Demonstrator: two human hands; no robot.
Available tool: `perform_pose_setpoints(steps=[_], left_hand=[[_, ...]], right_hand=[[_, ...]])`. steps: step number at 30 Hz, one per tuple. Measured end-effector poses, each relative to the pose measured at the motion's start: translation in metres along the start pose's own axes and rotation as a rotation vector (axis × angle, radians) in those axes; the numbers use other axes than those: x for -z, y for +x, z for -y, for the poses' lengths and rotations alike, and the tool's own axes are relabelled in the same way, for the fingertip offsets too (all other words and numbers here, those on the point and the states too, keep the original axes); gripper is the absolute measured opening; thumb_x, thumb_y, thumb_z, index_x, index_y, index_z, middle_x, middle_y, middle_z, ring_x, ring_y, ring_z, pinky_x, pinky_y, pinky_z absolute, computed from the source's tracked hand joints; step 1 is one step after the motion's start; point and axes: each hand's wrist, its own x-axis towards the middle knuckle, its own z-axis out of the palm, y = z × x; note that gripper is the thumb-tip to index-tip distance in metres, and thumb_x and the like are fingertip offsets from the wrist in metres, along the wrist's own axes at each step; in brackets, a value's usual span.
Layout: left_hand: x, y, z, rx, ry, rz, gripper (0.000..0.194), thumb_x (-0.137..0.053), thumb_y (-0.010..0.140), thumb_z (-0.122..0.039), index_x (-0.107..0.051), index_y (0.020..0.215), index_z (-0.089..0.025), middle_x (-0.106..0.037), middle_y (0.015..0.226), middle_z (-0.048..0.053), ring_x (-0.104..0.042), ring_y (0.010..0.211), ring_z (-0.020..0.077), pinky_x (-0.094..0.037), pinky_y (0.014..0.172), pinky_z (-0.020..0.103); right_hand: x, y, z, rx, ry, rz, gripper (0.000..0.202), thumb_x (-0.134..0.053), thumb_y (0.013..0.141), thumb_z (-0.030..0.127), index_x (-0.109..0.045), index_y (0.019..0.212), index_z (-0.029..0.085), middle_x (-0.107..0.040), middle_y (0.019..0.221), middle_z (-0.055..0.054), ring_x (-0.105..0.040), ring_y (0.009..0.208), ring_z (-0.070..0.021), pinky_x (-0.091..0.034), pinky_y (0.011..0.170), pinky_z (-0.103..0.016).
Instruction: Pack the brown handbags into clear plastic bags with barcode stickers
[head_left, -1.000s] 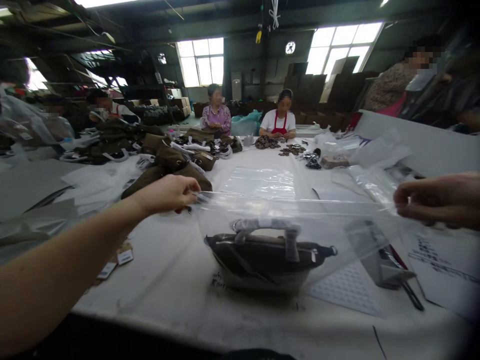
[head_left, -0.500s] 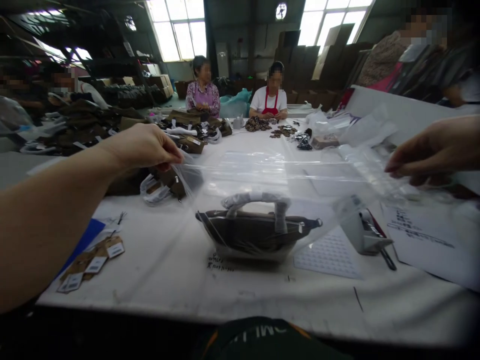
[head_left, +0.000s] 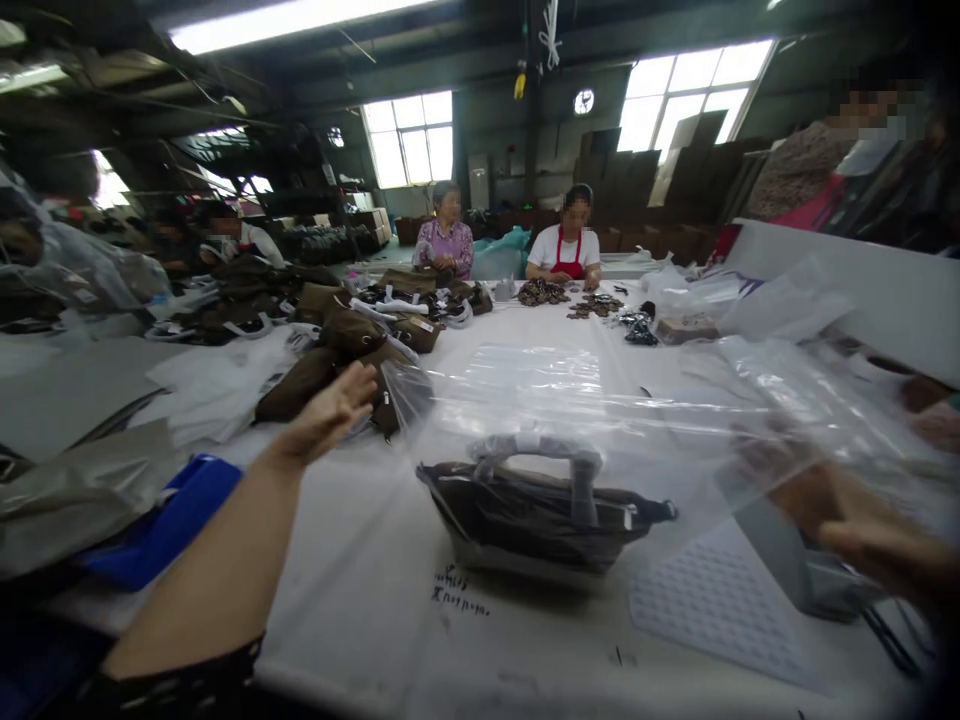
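A dark handbag [head_left: 525, 520] stands upright on the white table in front of me, inside a large clear plastic bag [head_left: 675, 420]. Its raised handle [head_left: 589, 480] is wrapped in pale material. My left hand [head_left: 334, 410] is open, fingers stretched, just left of the plastic bag's upper left corner and apart from it. On the other side, my right hand [head_left: 810, 490] is blurred, with thumb and fingers apart. It lies against the right part of the plastic; whether it is inside or behind the film I cannot tell.
Brown handbags [head_left: 352, 330] are heaped at the left. A blue tray [head_left: 172, 520] lies near my left forearm. Clear plastic bags [head_left: 817, 390] cover the right side. A printed sheet [head_left: 712, 600] lies beside the handbag. Two people sit across the table, near small brown pieces [head_left: 544, 292].
My left hand has let go of the plastic bag's corner and opened. My right hand has moved lower and nearer, against the plastic. The view has tilted up and turned left.
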Motion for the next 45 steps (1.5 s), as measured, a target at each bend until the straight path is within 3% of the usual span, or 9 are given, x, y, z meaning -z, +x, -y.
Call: perform_pose_setpoints(steps=[4, 8, 12, 17, 22, 33, 37, 40, 45], left_hand=[[-0.05, -0.005, 0.089, 0.038, -0.297, -0.165, 0.076, -0.084, 0.038, -0.052, -0.064, 0.101, -0.015, -0.057, 0.121, 0.019, -0.049, 0.116, 0.0335, -0.042, 0.09, 0.041], [-0.116, -0.001, 0.139, 0.008, -0.382, -0.372, 0.047, -0.062, 0.066, -0.062, -0.06, 0.071, -0.015, -0.065, 0.073, 0.008, -0.064, 0.075, 0.0205, -0.049, 0.075, 0.034], [-0.152, -0.004, 0.156, 0.009, -0.366, -0.494, 0.045, -0.041, 0.083, -0.057, -0.054, 0.064, -0.017, -0.052, 0.052, -0.002, -0.055, 0.05, 0.0132, -0.048, 0.059, 0.028], [-0.12, -0.009, 0.132, -0.024, -0.199, -0.439, 0.013, -0.067, 0.071, -0.029, -0.062, 0.075, -0.018, -0.056, 0.055, -0.005, -0.051, 0.049, 0.0093, -0.041, 0.054, 0.019], [-0.078, 0.005, 0.096, -0.052, -0.195, -0.232, 0.051, -0.078, 0.06, -0.04, -0.059, 0.102, -0.019, -0.064, 0.069, -0.001, -0.058, 0.063, 0.0116, -0.046, 0.064, 0.022], [-0.084, 0.088, 0.056, -0.034, -0.41, -0.341, 0.025, -0.057, 0.083, -0.035, -0.05, 0.069, -0.016, -0.06, 0.057, -0.001, -0.06, 0.05, 0.0115, -0.052, 0.055, 0.026], [-0.063, 0.079, 0.024, -0.115, -0.399, -0.261, 0.021, -0.062, 0.08, -0.035, -0.053, 0.073, -0.017, -0.058, 0.058, -0.004, -0.059, 0.052, 0.0097, -0.052, 0.057, 0.023], [-0.052, 0.042, 0.047, -0.008, -0.315, -0.083, 0.028, -0.07, 0.072, -0.04, -0.055, 0.073, -0.017, -0.06, 0.059, -0.003, -0.058, 0.052, 0.0104, -0.05, 0.057, 0.023], [-0.06, -0.029, 0.145, 0.241, -0.199, 0.003, 0.04, -0.068, 0.069, -0.052, -0.054, 0.065, -0.015, -0.061, 0.053, 0.0, -0.055, 0.048, 0.0114, -0.047, 0.054, 0.024]], right_hand=[[-0.023, -0.015, -0.053, -0.296, 0.419, 0.416, 0.098, -0.083, 0.04, 0.052, -0.048, 0.129, 0.031, -0.046, 0.134, -0.018, -0.045, 0.121, -0.0332, -0.043, 0.091, -0.044], [-0.059, -0.014, -0.068, -0.255, 0.555, 0.242, 0.036, -0.078, 0.058, 0.043, -0.066, 0.087, 0.025, -0.067, 0.107, -0.009, -0.059, 0.106, -0.0273, -0.042, 0.096, -0.044], [-0.082, -0.014, -0.052, -0.177, 0.708, 0.038, 0.021, -0.074, 0.067, 0.039, -0.059, 0.073, 0.026, -0.07, 0.08, 0.002, -0.066, 0.075, -0.0165, -0.054, 0.076, -0.033], [-0.065, -0.007, -0.053, -0.211, 0.749, 0.005, 0.018, -0.074, 0.069, 0.034, -0.059, 0.073, 0.025, -0.068, 0.074, 0.006, -0.065, 0.071, -0.0121, -0.053, 0.075, -0.026], [-0.052, -0.004, -0.049, -0.231, 0.704, 0.124, 0.046, -0.077, 0.063, 0.035, -0.058, 0.104, 0.027, -0.069, 0.091, -0.001, -0.064, 0.088, -0.0166, -0.048, 0.09, -0.033], [-0.087, 0.09, -0.007, -0.293, 0.612, 0.053, 0.028, -0.078, 0.059, 0.033, -0.055, 0.068, 0.021, -0.069, 0.068, 0.0, -0.067, 0.066, -0.0159, -0.055, 0.078, -0.032], [-0.068, 0.1, 0.005, -0.218, 0.582, 0.19, 0.02, -0.072, 0.068, 0.037, -0.057, 0.071, 0.024, -0.067, 0.063, 0.002, -0.067, 0.067, -0.0149, -0.051, 0.087, -0.034], [-0.049, 0.072, -0.027, -0.302, 0.423, 0.39, 0.027, -0.069, 0.07, 0.048, -0.057, 0.07, 0.024, -0.067, 0.06, -0.003, -0.068, 0.077, -0.0221, -0.045, 0.095, -0.042], [-0.047, -0.009, -0.11, -0.462, 0.153, 0.588, 0.045, -0.058, 0.07, 0.066, -0.055, 0.07, 0.021, -0.067, 0.064, -0.008, -0.062, 0.097, -0.0334, -0.039, 0.095, -0.053]])
